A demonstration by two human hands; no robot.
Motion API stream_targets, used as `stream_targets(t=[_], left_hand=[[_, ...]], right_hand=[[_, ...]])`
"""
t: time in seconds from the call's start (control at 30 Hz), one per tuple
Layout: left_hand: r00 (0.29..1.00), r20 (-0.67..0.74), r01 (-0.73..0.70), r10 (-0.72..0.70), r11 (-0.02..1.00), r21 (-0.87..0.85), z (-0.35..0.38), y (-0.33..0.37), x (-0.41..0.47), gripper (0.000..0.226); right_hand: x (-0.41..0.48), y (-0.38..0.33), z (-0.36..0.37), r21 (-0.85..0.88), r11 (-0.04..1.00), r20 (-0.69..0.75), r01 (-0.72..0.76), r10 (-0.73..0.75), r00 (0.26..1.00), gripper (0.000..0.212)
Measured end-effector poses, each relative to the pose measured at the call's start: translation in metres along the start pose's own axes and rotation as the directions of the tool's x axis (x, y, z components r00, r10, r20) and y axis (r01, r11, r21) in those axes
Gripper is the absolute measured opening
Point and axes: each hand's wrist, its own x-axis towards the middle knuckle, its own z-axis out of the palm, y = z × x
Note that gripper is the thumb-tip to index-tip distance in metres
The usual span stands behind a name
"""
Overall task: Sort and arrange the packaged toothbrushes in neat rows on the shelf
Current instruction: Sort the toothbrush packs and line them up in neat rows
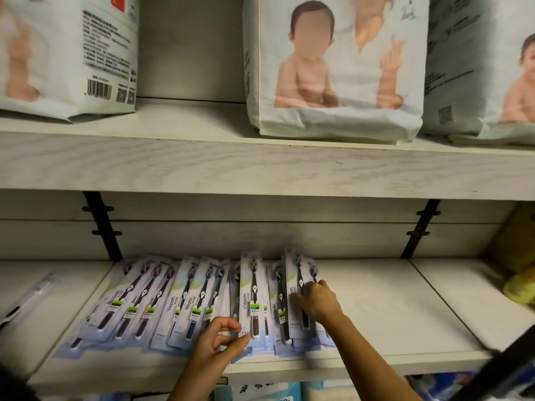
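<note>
Head view: the packaged toothbrushes point(202, 302) lie flat on the lower shelf point(390, 314), overlapping in a fanned row. Each pack's long axis runs front to back, brush heads toward the rear wall and handle ends toward the front edge. The packs at the left lean with their tops to the right; those at the centre and right sit closer to straight. Several pack bottoms reach near the shelf's front edge.

To the right of the row, the shelf surface is bare up to a board seam, giving open room. To the left, a single clear-wrapped toothbrush point(31, 299) lies apart from the row. Two black brackets point(102, 227) stand against the rear wall.

The left hand point(217, 340) is partly curled, thumb and forefinger pinching the lower edge of a centre pack point(251, 296). The right hand point(317, 302) rests palm down on the rightmost pack point(298, 287), fingers pressed onto it; whether it grips is not discernible.

Diaper bags point(333, 68) stand on the upper shelf point(202, 163).
</note>
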Motion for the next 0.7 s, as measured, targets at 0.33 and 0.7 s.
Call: stream_targets(t=[0.33,0.7], left_hand=[[1.0,-0.011,0.001,-0.002,1.0,-0.02,-0.005,-0.002,-0.01,0.025],[0.985,-0.088,-0.152,0.148,0.987,-0.043,-0.029,0.011,-0.017,0.014]], right_hand=[[-0.006,0.003,0.001,-0.029,0.999,0.01,0.016,-0.016,1.0,0.05],[-0.054,-0.012,-0.008,0.26,0.939,-0.348,0.224,-0.125,0.929,0.041]])
